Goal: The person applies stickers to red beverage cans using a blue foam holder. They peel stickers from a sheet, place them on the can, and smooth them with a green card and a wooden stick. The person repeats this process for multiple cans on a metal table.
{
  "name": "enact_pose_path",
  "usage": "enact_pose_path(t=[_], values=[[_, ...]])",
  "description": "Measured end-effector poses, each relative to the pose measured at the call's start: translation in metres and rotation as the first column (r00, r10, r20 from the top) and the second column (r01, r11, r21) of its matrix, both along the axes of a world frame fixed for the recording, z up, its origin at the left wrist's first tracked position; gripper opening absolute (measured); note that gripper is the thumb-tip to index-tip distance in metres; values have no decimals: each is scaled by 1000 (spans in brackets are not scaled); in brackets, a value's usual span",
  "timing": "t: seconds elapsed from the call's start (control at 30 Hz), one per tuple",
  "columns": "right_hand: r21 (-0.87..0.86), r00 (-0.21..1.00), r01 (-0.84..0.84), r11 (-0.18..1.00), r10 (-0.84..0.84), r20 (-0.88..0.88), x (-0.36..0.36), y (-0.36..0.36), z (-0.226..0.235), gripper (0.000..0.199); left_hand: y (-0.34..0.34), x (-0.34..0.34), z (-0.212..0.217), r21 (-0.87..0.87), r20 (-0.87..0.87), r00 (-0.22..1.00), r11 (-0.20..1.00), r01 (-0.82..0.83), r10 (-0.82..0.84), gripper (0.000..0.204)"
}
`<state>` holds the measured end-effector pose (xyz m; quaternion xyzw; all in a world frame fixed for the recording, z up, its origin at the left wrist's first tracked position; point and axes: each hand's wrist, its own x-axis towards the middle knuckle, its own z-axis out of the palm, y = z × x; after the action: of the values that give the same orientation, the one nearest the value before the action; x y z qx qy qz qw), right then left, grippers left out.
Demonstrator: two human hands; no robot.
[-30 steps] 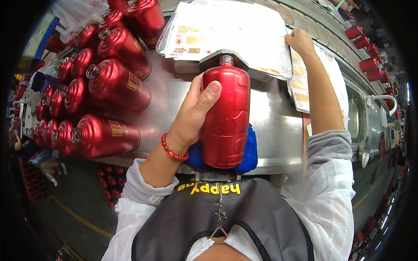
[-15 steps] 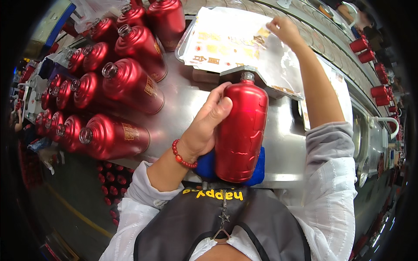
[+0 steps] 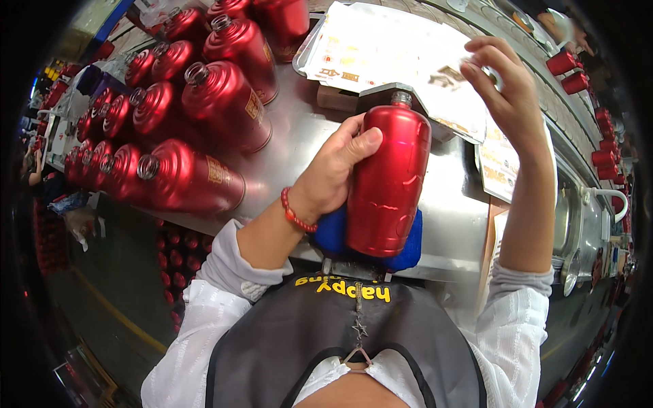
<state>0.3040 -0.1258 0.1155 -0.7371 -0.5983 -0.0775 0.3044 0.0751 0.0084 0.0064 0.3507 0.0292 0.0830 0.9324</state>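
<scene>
Red bottle (image 3: 389, 182) lies on a blue cushion (image 3: 408, 248) at the metal bench's (image 3: 299, 146) near edge, my left hand (image 3: 333, 173) wrapped around its side. My right hand (image 3: 500, 85) has lifted off the label sheets (image 3: 381, 51), fingertips pinching something small, seemingly a peeled label, ready to apply.

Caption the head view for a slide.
Left hand grips glossy red metal bottle on blue pad; right hand lifted.

Red bottles (image 3: 204, 115) crowd the surface (image 3: 299, 146) at left, label sheets (image 3: 388, 54) cover the far side, leaving a bare strip between.
</scene>
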Motion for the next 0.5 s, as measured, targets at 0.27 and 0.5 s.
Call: enact_pose_path(t=[0.27,0.5], values=[[98,971,-233,967,236,-20,-69,-57,48,18,-1,-7,-5,382,-30,983,911,-154,179,58],[30,938,-284,958,284,-198,-94,-71,56,23,-2,-4,-9,190,9,997,979,-75,75,54]])
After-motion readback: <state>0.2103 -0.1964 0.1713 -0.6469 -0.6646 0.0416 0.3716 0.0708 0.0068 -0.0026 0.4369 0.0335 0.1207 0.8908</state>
